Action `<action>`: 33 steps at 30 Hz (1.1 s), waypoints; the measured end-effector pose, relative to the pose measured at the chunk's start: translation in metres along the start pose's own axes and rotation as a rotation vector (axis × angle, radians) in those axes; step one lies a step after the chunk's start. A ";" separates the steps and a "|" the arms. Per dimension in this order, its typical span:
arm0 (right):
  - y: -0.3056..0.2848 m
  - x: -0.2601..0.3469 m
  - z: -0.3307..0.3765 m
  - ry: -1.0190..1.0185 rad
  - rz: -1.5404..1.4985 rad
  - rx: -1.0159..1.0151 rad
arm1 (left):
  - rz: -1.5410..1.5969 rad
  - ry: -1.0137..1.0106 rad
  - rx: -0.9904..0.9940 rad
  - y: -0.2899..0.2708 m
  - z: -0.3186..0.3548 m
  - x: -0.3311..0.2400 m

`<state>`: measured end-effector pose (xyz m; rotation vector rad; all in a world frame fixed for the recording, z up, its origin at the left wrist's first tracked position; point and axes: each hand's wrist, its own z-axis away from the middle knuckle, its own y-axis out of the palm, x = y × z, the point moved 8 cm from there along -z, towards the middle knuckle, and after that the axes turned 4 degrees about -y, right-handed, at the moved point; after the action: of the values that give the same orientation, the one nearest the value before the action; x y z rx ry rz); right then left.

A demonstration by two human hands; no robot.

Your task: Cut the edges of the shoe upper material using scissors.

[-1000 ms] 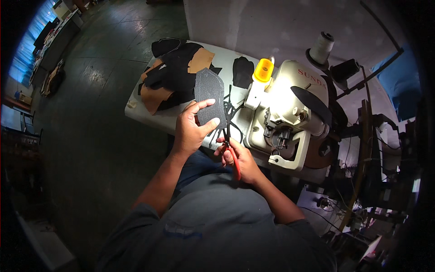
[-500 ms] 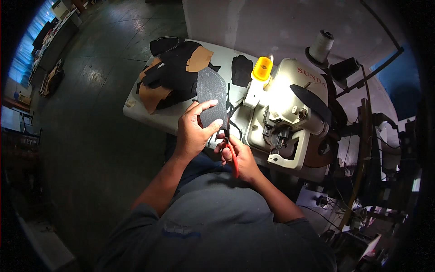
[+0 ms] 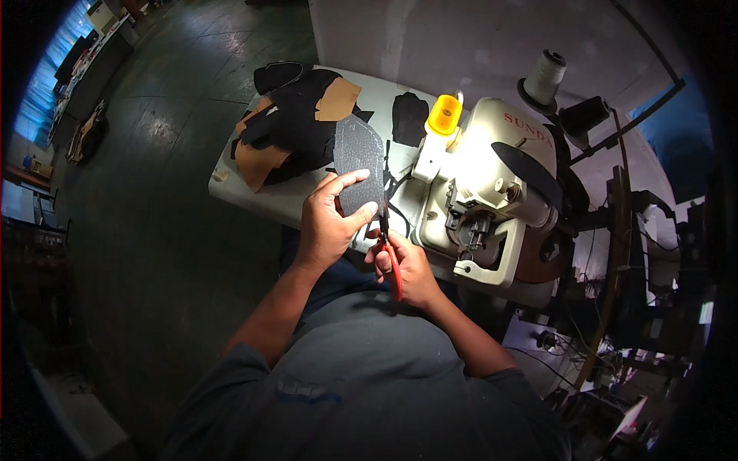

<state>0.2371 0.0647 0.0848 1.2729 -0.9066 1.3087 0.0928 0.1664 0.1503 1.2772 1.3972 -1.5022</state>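
Note:
Between thumb and fingers, my left hand [image 3: 329, 219] pinches a dark grey, grained piece of leather-like material [image 3: 360, 157] with a rounded top, held up over the table edge. My right hand [image 3: 405, 265] is wrapped round red-handled scissors [image 3: 397, 273]. Their dark blades point away from me and lie along the right edge of the piece, close to my left thumb. Whether the blades are parted is too small to tell. Beyond the piece lies a heap of black and tan cut pieces [image 3: 296, 115] on the white table.
A cream sewing machine [image 3: 492, 161] stands right of my hands, with a lit yellow-capped lamp [image 3: 443, 117] beside it. A white thread cone [image 3: 545, 77] and a black thread cone [image 3: 584, 115] stand behind. One black piece [image 3: 410, 119] lies by the lamp. The white table [image 3: 231, 184] ends at left.
The scissor handles in my right hand have shifted very slightly to the left. My left hand and the grey piece stay almost where they were.

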 end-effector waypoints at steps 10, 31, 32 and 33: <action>0.001 -0.005 0.002 0.037 -0.010 -0.011 | 0.054 0.007 0.018 0.004 -0.001 0.007; -0.004 -0.014 -0.001 0.050 0.001 -0.129 | 0.009 -0.003 0.003 0.004 -0.003 0.001; -0.004 -0.015 -0.001 0.050 0.001 -0.129 | 0.008 0.006 0.013 0.004 -0.004 0.001; -0.004 -0.015 -0.001 0.032 -0.010 -0.145 | 0.008 0.015 0.025 0.005 -0.004 0.001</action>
<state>0.2390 0.0638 0.0696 1.1395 -0.9533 1.2291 0.0984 0.1700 0.1482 1.3106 1.3850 -1.5122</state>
